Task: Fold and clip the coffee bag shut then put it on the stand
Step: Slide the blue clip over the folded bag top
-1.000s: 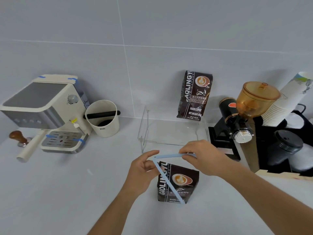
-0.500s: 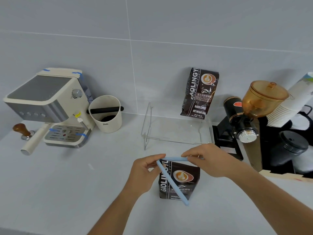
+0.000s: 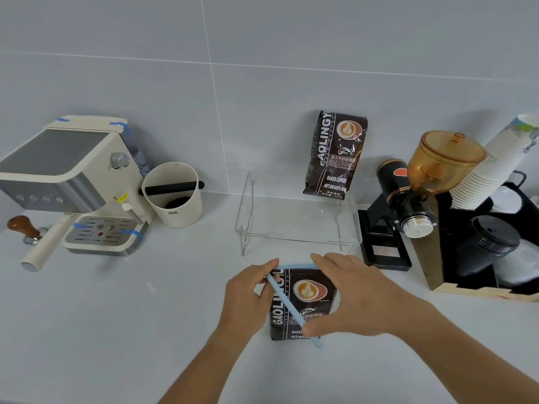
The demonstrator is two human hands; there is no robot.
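Observation:
A dark brown coffee bag (image 3: 303, 304) stands on the white counter in front of me, its top folded down. A light blue clip (image 3: 288, 306) is hinged open: one arm lies along the folded top, the other slants down across the bag's front. My left hand (image 3: 245, 298) pinches the clip's hinge at the bag's top left corner. My right hand (image 3: 353, 295) has its fingers on the top arm and its thumb on the lower arm near its free end. The clear acrylic stand (image 3: 297, 223) sits just behind the bag, and a second coffee bag (image 3: 335, 154) stands on its back right.
A cream espresso machine (image 3: 75, 182) with a tamper (image 3: 23, 228) is at the left, and a white knock box (image 3: 175, 196) stands beside it. A black grinder with an amber hopper (image 3: 420, 185), stacked paper cups (image 3: 493, 164) and black lids (image 3: 493, 240) fill the right side.
My right thumb has come down onto the clip's lower arm near its free end. The view has shifted slightly; the bag stays in place.

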